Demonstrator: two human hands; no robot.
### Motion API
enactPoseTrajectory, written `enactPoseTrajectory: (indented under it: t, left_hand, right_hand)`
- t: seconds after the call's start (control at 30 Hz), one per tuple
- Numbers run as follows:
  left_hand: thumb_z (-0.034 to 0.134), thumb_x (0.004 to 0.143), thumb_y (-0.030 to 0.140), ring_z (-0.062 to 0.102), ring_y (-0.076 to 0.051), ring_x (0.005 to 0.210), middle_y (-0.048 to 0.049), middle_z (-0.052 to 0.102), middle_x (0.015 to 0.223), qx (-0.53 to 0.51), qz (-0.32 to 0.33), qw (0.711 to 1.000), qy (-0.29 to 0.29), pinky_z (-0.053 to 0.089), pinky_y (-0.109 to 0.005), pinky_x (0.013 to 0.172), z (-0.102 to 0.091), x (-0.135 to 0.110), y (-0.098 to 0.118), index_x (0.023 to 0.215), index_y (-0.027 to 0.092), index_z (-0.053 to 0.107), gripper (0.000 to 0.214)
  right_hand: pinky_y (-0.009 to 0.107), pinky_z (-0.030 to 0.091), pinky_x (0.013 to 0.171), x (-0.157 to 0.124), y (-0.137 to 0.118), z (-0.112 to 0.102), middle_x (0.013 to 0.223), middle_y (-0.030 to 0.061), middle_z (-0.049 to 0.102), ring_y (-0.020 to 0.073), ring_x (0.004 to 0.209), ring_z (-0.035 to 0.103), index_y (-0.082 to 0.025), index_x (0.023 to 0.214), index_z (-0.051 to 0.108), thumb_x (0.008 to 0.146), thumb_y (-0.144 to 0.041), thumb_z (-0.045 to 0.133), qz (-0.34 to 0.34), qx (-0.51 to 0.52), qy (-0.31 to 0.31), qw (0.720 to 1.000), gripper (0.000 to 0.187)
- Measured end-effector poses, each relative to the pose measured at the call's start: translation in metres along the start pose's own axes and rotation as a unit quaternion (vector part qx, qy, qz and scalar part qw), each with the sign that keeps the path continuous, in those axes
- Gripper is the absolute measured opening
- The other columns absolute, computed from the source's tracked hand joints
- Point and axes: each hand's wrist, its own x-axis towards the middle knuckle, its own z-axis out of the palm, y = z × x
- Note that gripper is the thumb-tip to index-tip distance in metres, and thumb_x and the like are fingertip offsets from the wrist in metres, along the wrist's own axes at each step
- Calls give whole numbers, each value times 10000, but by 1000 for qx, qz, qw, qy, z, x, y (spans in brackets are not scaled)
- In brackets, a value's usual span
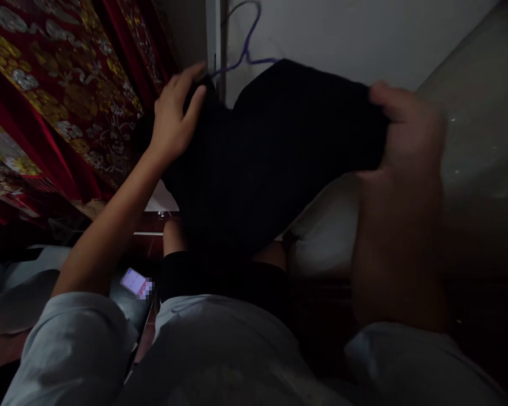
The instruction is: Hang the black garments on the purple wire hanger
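A black shirt hangs spread out in front of me, and its details are lost in the dim light. Above its neckline rises a purple wire hanger, its lower part hidden by the cloth. My left hand grips the shirt's left shoulder close to the hanger, thumb and fingers on either side of the fabric. At the other side, my right hand is closed on the sleeve end and holds it out to the right; it is slightly blurred.
Red curtain-like cloth with gold and silver patterns hangs at left. A lit phone lies on a pale surface at lower left. Behind the shirt is a pale wall. A large plastic-wrapped bulk stands at right.
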Motion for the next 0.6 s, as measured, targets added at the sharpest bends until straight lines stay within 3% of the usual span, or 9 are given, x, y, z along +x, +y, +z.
enactPoseTrajectory:
  t: [0.1, 0.17, 0.2, 0.23, 0.3, 0.37, 0.43, 0.5, 0.6]
  left_hand:
    - [489, 1066, 331, 567, -210, 1351, -66, 632, 1383, -69, 47, 996, 15, 421, -374, 1196, -16, 1, 36, 1322, 264, 610, 291]
    - [449, 1078, 345, 673, -236, 1205, -79, 689, 1222, -180, -49, 982, -32, 512, -413, 1100, -25, -3, 53, 1244, 192, 640, 296]
    - [384, 1097, 378, 703, -237, 1152, -82, 700, 1155, -250, -129, 957, -70, 539, -422, 1058, -28, -6, 59, 1200, 161, 635, 348]
    - [293, 1114, 415, 717, -232, 1130, -85, 702, 1109, -317, -211, 918, -108, 552, -424, 1036, -31, -10, 63, 1156, 144, 619, 426]
    - [143, 1122, 426, 724, -211, 1128, -88, 699, 1054, -399, -316, 845, -164, 565, -408, 1020, -36, -22, 64, 1076, 148, 582, 522]
    - [200, 1114, 404, 751, -188, 978, -71, 689, 919, -392, -314, 841, -201, 604, -371, 918, -41, -40, 58, 1016, 165, 586, 464]
    - [367, 1079, 401, 699, -159, 669, -30, 630, 728, -309, -273, 880, -235, 604, -327, 701, -50, -62, 46, 995, 181, 632, 354]
    - [535, 1010, 419, 561, -133, 485, 2, 573, 609, -194, -235, 918, -255, 515, -294, 536, -62, -81, 36, 965, 202, 687, 269]
    - [666, 919, 398, 483, -131, 482, 4, 573, 566, -38, -153, 960, -233, 405, -283, 502, -85, -93, 31, 777, 221, 709, 231]
  right_hand:
    - [388, 564, 979, -35, -20, 10, 856, 62, 606, 223, 944, 668, -245, 661, 642, 843, -243, 637, -39, 31, 51, 997, 182]
    - [393, 573, 883, -63, -27, 13, 819, 36, 594, 215, 862, 651, -245, 771, 693, 842, -277, 647, -94, -40, -27, 994, 91]
    - [392, 573, 824, -77, -28, 15, 834, 22, 608, 210, 828, 643, -257, 886, 723, 841, -291, 662, -109, -93, -100, 985, 83]
    - [388, 569, 784, -89, -29, 18, 884, 7, 637, 208, 821, 645, -284, 1027, 726, 837, -305, 690, -107, -149, -193, 964, 195]
    - [381, 576, 794, -107, -26, 25, 1038, -8, 686, 217, 895, 677, -343, 1247, 666, 807, -325, 769, -79, -228, -402, 883, 452]
    - [386, 584, 885, -114, -19, 33, 1159, 5, 706, 240, 1024, 696, -358, 1314, 644, 783, -355, 821, -57, -251, -563, 785, 559]
    - [394, 567, 981, -110, -9, 39, 1230, 18, 712, 251, 1123, 686, -352, 1306, 673, 813, -386, 805, -53, -246, -628, 737, 511]
    - [425, 530, 1071, -96, 4, 40, 1283, 26, 701, 257, 1205, 660, -337, 1275, 698, 860, -392, 760, -58, -242, -608, 753, 423]
    - [499, 464, 1160, -69, 33, 35, 1377, 37, 646, 273, 1318, 591, -311, 1280, 675, 860, -364, 759, -82, -240, -473, 844, 432]
